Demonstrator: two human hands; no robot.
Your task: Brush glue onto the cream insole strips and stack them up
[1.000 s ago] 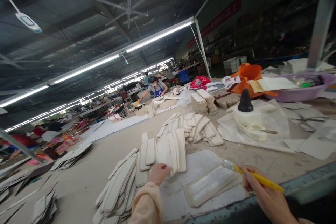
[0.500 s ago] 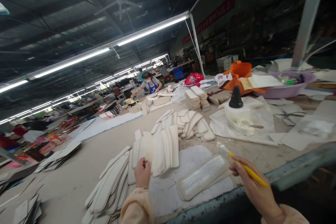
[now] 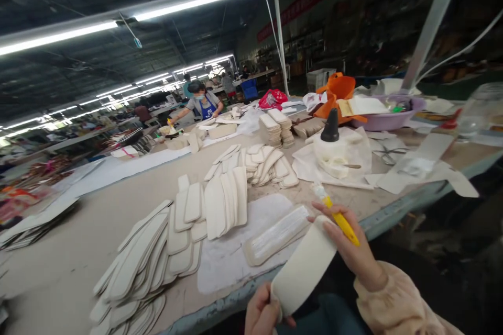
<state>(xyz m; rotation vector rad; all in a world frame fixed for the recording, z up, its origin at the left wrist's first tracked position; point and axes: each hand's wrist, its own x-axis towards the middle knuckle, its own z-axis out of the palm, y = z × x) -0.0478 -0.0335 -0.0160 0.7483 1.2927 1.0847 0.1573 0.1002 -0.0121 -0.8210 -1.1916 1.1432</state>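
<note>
A cream rounded strip (image 3: 304, 268) is held slantwise over the table's front edge. My left hand (image 3: 263, 313) grips its lower end, fingers closed. At the upper end, my right hand (image 3: 356, 248) holds the strip while also keeping a yellow-handled brush (image 3: 342, 224) in its grasp, the whitish bristles pointing up and away. Just beyond lies another rounded strip (image 3: 277, 235) with a wet, shiny white coating, on a white sheet (image 3: 220, 269). A fanned row of cream strips (image 3: 226, 204) overlaps the sheet's far side.
Left are piles of long strips (image 3: 137, 261); farther back are more stacked pieces (image 3: 275, 128). To the right stand a white plastic container (image 3: 334, 154) with a black cone, scissors (image 3: 389, 153), a purple basin (image 3: 387, 121) and a clear jar (image 3: 481, 112). A co-worker (image 3: 202, 102) works across the table.
My left hand has gone from the fanned row to the front edge, bringing a cream strip. My right hand, with the brush, has met the strip's upper end. The view has turned right.
</note>
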